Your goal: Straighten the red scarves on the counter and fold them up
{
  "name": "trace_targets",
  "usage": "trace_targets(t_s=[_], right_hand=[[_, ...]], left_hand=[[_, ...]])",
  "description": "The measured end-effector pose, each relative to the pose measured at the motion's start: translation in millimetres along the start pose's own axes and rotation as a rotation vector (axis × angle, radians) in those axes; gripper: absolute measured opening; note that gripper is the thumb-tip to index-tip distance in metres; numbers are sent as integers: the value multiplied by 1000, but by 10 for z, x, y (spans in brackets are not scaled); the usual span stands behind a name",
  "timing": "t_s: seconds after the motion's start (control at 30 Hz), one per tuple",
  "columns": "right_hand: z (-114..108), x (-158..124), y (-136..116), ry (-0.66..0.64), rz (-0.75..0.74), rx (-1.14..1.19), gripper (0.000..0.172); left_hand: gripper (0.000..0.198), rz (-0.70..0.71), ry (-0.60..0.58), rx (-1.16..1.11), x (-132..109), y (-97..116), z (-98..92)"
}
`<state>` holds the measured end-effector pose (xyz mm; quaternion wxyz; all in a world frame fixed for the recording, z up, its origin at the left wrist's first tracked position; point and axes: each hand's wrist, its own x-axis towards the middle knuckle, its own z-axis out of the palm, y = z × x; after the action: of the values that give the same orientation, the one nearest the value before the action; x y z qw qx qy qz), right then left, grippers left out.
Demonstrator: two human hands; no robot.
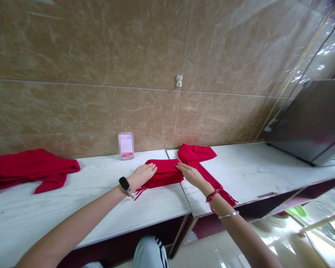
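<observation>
The folded red scarf shows stacked layers and fringe; left hand and right hand touch its ends, grip unclear.

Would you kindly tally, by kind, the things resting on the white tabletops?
Red cloth bundles: 3
Upright pale-pink item, blurred: 1
Grey boxy unit: 1
Total: 5
</observation>
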<state>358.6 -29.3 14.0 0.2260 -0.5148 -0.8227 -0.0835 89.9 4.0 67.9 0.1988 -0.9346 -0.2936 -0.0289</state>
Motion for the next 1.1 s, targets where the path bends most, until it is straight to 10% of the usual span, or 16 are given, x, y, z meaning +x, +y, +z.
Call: trace_targets(t_s=[0.33,0.6,0.9,1.1], right_hand=[[78,1,39,61,-39,192,47],[99,165,-7,158,423,363,52],[137,-34,39,-23,-5,32,61],[141,-94,124,-37,66,195,60]], left_hand=[[42,-95,2,-87,156,234,44],[44,-184,85,-85,204,223,230],[46,-162,-52,-157,11,361,177],[42,-185,38,-175,49,429,19]])
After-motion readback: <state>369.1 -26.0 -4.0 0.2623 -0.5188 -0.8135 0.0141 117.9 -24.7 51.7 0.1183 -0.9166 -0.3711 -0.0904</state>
